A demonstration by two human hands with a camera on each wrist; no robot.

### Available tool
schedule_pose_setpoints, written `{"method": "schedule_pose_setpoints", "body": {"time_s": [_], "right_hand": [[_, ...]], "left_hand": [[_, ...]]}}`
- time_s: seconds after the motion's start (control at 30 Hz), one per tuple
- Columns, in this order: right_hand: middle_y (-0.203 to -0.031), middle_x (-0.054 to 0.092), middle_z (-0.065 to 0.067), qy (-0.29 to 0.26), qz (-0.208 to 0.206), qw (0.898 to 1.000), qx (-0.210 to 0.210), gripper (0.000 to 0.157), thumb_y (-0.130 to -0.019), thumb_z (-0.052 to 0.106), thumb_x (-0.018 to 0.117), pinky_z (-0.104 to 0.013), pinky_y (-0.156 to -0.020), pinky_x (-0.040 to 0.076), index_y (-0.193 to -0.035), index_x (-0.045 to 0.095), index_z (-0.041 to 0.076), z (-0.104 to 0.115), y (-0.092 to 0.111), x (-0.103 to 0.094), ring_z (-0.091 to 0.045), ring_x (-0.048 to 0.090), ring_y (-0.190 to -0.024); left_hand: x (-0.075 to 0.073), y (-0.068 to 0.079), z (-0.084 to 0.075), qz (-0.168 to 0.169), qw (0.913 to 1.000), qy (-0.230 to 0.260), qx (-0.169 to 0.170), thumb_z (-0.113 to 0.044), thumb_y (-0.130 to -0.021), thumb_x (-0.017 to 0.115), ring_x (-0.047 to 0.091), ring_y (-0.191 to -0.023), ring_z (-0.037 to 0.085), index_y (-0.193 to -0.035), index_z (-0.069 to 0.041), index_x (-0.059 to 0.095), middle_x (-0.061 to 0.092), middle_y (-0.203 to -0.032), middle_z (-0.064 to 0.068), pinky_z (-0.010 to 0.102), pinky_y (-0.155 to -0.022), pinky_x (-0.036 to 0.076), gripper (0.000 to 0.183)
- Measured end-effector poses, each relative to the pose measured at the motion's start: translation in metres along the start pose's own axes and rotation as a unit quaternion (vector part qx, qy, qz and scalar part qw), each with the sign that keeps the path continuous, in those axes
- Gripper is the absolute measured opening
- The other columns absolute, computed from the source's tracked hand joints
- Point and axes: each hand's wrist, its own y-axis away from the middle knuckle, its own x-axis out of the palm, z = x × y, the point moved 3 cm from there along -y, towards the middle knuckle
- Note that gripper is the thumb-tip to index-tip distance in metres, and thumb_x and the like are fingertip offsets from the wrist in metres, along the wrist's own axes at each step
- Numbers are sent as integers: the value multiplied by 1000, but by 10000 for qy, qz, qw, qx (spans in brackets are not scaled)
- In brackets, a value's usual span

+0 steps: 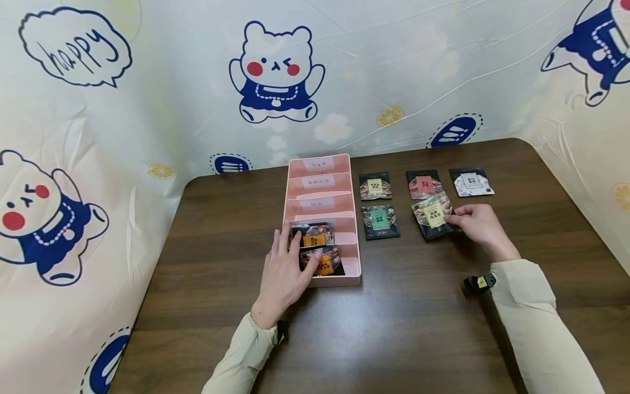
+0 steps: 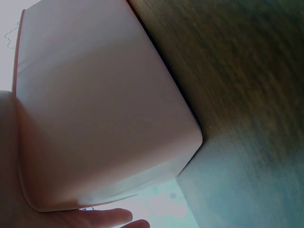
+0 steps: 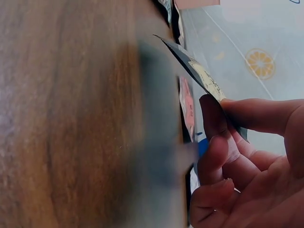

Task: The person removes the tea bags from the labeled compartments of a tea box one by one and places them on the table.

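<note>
- We take the pink rectangular plastic box with crosswise partitions and white labels (image 1: 322, 185) as the landmark; it stands on the dark brown wood-grain table (image 1: 221, 246).
- We set the left hand (image 1: 283, 271) at the box's near left corner. Its fingers are extended and spread over the left wall; its thumb lies over the nearer of two sachets inside. We cannot tell whether the thumb presses it.
- We locate these two inside the near end of the box, one behind the other: the front black sachet with an orange label (image 1: 324, 264) and the rear black sachet with an orange label (image 1: 314, 236).
- We hold, with the right hand (image 1: 479, 227), the square black sachet with a pale yellow label (image 1: 433, 215), pinched at its edge between thumb and index finger. It is to the right of the box, tilted and raised off the table.
- We find four more sachets lying to the right of the box. Just beside it are the black sachet with a yellow label (image 1: 375, 186) and, nearer to us, the black sachet with a green label (image 1: 380, 221).
- Farther right of the box lie the black sachet with a red label (image 1: 423, 184) and the black-and-white sachet with a whitish label (image 1: 471, 181).
</note>
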Motion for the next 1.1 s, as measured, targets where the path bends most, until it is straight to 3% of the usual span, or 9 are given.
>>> {"method": "schedule_pose_setpoints", "body": {"time_s": [0.27,0.5,0.73,1.1], "right_hand": [[-91,59,-14,267,-171,9995,49,41,-85,34,57,-26,-58,40,-100,60,-4,-3,2,0,-17,52,-72],[-72,58,-11,1128,-514,9920,-230,40,-84,39,56,-27,-51,34,-82,61,-1,-2,6,-1,-24,49,-66],[-67,53,-7,1589,-362,9865,-174,41,-84,43,54,-29,-48,32,-79,60,3,-5,6,0,-22,47,-62],[-70,52,-8,1720,-135,9850,-9,43,-84,48,53,-30,-49,32,-83,60,5,-6,5,1,-23,47,-65]], "left_hand": [[-1,1,1,14,10000,-12,-1,-64,-85,32,19,-135,35,-131,-9,44,15,-150,8,55,-92,36,73],[0,1,1,6,10000,32,-2,-65,-85,31,19,-135,35,-132,-9,44,14,-150,7,55,-92,36,74],[0,1,0,26,10000,46,-47,-66,-84,30,18,-135,34,-132,-10,43,14,-151,7,56,-93,36,75],[0,0,0,10,10000,51,-34,-65,-84,30,18,-135,34,-132,-10,44,14,-150,7,56,-93,36,74]]}}
